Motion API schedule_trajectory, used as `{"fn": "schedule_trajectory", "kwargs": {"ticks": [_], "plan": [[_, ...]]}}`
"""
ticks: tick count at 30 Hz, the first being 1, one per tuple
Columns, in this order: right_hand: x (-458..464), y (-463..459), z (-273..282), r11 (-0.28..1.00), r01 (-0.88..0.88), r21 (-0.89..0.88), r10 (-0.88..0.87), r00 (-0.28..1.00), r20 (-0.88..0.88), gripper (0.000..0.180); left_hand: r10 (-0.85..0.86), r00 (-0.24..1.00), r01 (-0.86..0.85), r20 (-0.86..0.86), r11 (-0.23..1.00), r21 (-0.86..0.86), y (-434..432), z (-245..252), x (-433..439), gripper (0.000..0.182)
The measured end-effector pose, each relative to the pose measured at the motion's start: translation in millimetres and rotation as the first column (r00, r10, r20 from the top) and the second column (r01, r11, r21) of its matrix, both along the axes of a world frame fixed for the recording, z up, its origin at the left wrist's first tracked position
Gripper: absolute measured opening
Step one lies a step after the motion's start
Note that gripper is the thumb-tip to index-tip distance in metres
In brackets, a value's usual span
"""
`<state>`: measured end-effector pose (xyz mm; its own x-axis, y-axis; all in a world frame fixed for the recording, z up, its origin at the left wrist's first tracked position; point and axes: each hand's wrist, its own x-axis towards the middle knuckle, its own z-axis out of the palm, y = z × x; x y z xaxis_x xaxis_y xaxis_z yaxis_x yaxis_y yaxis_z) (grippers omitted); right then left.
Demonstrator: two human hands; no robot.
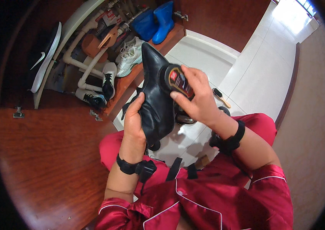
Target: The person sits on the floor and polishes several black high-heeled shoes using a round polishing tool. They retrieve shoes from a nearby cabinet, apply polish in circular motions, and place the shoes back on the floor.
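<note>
A black leather boot (158, 107) with a pointed toe is held up before me, toe pointing away. My left hand (135, 119) grips it from the left side, thumb on the leather and the other fingers hidden behind. In my right hand (198, 95) is a dark shoe polish container (178, 79) with a printed label, its end pressed against the upper near the instep. The boot's shaft sags in folds towards me.
A wooden-handled brush (221, 97) lies on the white tiled floor (248, 72) to the right. Left stands an open cabinet with white sneakers (129, 56), black-and-white shoes (109, 79), blue rubber boots (162, 23), clay pots (92, 46) and pipes (90, 67). Its wooden door (50, 155) spreads beside me.
</note>
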<state>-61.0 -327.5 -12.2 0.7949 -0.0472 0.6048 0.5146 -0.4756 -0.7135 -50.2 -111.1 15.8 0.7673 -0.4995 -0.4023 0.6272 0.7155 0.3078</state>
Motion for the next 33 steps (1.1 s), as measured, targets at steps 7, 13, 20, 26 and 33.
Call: {"fn": "schedule_trajectory", "kwargs": {"ticks": [7, 13, 20, 26, 33], "plan": [[11, -4, 0, 0.984, 0.018, 0.179, 0.001, 0.994, -0.106, 0.068, 0.044, 0.974, -0.113, 0.224, 0.945, 0.306, -10, 0, -13, 0.040], [3, -9, 7, 0.986, 0.069, 0.151, -0.067, 0.998, -0.016, 0.068, -0.016, 0.939, -0.165, 0.344, 0.856, 0.490, -20, 8, -22, 0.035], [31, -33, 28, 0.941, 0.093, 0.326, -0.065, 0.993, -0.094, 0.064, -0.245, 0.849, -0.275, 0.467, 0.550, 0.789, -31, 2, -31, 0.029], [22, -30, 21, 0.895, 0.012, 0.446, 0.052, 0.990, -0.131, 0.063, -0.252, 0.746, -0.411, 0.617, 0.555, 0.723, -32, 2, -28, 0.032], [17, -42, 12, 0.859, 0.085, 0.505, -0.050, 0.995, -0.082, 0.067, -0.616, 0.246, -0.789, 0.748, 0.321, 0.524, -32, 4, -15, 0.032]]}}
